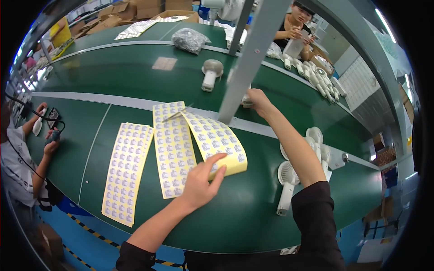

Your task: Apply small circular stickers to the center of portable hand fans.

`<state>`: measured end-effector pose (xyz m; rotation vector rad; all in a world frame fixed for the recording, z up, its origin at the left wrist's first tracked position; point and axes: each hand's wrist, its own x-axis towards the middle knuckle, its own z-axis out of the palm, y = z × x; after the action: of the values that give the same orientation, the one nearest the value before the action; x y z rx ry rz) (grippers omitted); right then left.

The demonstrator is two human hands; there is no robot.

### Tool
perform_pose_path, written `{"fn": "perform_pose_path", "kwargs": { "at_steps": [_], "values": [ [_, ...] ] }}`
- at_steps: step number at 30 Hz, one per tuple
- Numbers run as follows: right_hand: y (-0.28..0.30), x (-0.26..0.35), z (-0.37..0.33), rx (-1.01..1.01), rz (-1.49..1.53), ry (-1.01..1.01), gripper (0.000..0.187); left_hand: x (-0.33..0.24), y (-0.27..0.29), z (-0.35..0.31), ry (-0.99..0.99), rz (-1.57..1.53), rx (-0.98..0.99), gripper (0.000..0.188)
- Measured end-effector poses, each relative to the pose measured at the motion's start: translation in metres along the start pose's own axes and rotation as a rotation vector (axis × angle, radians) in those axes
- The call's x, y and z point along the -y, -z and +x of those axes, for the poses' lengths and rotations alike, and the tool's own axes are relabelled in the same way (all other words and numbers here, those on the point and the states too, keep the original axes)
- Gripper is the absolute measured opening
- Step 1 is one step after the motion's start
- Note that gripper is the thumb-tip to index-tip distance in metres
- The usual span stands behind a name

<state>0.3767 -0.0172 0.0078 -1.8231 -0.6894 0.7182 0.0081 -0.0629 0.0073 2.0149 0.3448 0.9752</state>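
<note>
My left hand (201, 183) is at the near left edge of a yellow-backed sticker sheet (218, 139), which bows up off the table. The index finger and thumb curve against it; the other fingers are partly hidden. Under and beside it lies another sticker sheet (171, 153), with tweezers (177, 114) resting across the top. My right hand (259, 101), reaching past the grey post, is closed around a white handheld piece (247, 100), mostly hidden, seemingly a handheld fan. A stack of sticker sheets (128, 171) lies to the left.
Several white handheld fans (286, 180) lie under my right forearm. The grey metal post (244, 58) rises in the middle. Farther off are another fan (210, 74) and a plastic bag (190, 40). Co-workers sit at left and far right, beside a pile of fans (318, 79).
</note>
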Motion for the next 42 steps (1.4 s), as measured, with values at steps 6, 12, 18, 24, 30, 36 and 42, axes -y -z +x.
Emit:
{"fn": "perform_pose_path", "kwargs": {
  "at_steps": [6, 12, 18, 24, 30, 36, 42],
  "values": [
    [-0.053, 0.002, 0.07, -0.261, -0.469, 0.588, 0.044, 0.0, 0.002, 0.001, 0.061, -0.042, 0.05, 0.032],
    [-0.089, 0.034, 0.079, -0.097, -1.016, 0.299, 0.059, -0.001, 0.005, -0.001, 0.217, -0.054, 0.139, 0.032],
    [-0.043, 0.04, 0.043, 0.132, -0.077, 0.222, 0.054, 0.005, -0.001, 0.003, 0.014, -0.005, -0.002, 0.032],
    [0.018, 0.031, -0.046, 0.01, 0.223, 0.112, 0.041, 0.005, 0.006, 0.004, 0.031, 0.099, 0.086, 0.039],
    [0.057, 0.001, -0.152, -0.068, 0.867, 0.115, 0.029, 0.015, 0.014, 0.009, 0.178, 0.201, 0.283, 0.06],
    [0.061, -0.011, -0.271, -0.003, 0.836, 0.114, 0.029, 0.01, 0.018, 0.006, 0.239, 0.191, 0.357, 0.057],
    [0.032, -0.034, -0.338, 0.074, 0.876, 0.046, 0.035, 0.013, 0.052, -0.014, 0.176, 0.256, 0.315, 0.049]
  ]
}}
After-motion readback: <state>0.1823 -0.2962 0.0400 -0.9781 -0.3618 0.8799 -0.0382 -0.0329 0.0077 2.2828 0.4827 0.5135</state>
